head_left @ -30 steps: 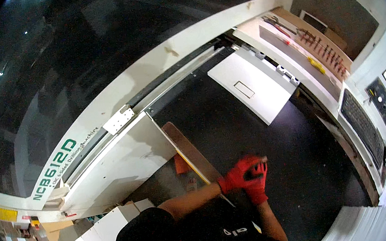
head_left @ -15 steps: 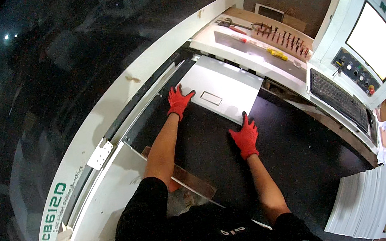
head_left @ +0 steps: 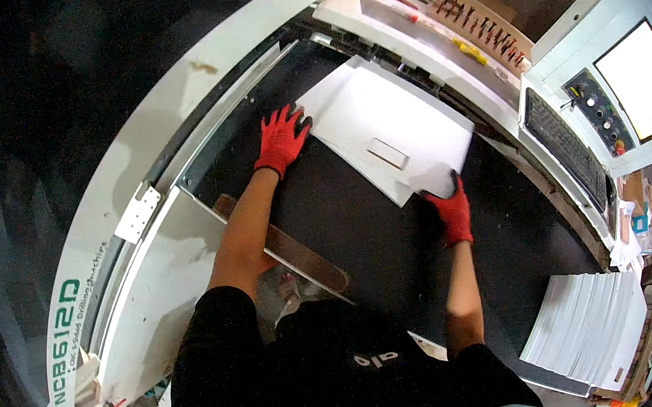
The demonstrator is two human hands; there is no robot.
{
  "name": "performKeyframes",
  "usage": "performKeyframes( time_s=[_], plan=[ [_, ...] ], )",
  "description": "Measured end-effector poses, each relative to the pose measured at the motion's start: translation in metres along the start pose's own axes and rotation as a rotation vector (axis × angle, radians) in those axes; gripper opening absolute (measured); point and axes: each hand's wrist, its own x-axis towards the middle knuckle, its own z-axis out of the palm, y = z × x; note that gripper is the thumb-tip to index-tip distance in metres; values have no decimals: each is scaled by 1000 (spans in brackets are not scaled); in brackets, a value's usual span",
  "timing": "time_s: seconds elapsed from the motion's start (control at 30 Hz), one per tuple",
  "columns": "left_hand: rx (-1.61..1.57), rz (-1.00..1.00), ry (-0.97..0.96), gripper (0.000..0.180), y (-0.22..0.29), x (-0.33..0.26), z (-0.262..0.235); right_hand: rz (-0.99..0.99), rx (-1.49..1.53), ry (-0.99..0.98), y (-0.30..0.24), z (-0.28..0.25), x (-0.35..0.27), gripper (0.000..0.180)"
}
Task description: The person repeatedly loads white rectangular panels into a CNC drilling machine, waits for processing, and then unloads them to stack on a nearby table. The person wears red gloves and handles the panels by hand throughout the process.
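Note:
Two flat white panels lie overlapping on the black bed. The upper white panel (head_left: 413,114), with a small rectangular cutout near its front edge, sits turned against the lower panel (head_left: 333,132), whose left and front edges stick out. My left hand (head_left: 280,142), in a red glove with dark fingertips, is at the left corner with fingers spread, its thumb side touching the edge. At the near right corner, my right hand (head_left: 451,213), gloved alike, has thumb and fingers closed about the upper panel's edge; part of its grip is hidden.
A stack of white panels (head_left: 581,326) stands at the lower right. Behind the bed (head_left: 342,201), a ledge carries a row of drill bits (head_left: 484,30) and a yellow-handled tool (head_left: 469,51). A keyboard (head_left: 562,148) and lit screen (head_left: 639,80) are at right; a white machine frame (head_left: 106,191) curves along the left.
The upper panel has turned and shifted right, exposing the lower panel's edge. My right hand has moved right and now grips the corner; my left hand stays by the left corner. The view has shifted.

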Motion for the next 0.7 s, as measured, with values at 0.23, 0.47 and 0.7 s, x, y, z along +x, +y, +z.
performKeyframes(
  time_s=[0.23,0.47,0.7],
  plan=[
    [65,12,137,76,-20,-56,-13,-2,-120,-59,145,-198,-84,108],
    [188,-110,39,81,-7,-128,-45,216,-193,-175,239,-361,-156,128],
    [239,-278,22,96,32,-173,-55,48,-967,156,162,-279,-134,76]
  ],
)
